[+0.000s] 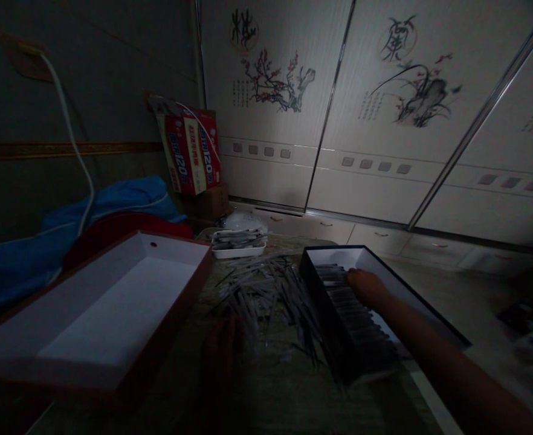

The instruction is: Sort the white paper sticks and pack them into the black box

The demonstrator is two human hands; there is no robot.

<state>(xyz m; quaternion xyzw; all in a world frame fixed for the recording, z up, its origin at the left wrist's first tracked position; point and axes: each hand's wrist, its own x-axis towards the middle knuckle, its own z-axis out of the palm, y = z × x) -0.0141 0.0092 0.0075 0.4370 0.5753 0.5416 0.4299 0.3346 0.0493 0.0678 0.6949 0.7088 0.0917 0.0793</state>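
Our right hand (367, 289) reaches into the black-sided box (342, 257), fingers curled at the far end of the packed slim pieces (348, 305); we cannot tell whether they pinch one. Left of it, loose slim pieces (257, 289) lie spread out. Our left hand (221, 345) is at their near edge, too dark to tell spread from closed. Beyond that hand stands a filled white tray (239, 253); to its left, a red-sided box (112, 296).

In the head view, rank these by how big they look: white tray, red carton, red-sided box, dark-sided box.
1. Red-sided box
2. Dark-sided box
3. Red carton
4. White tray
The last two sit farther back, so true sizes may compare differently.
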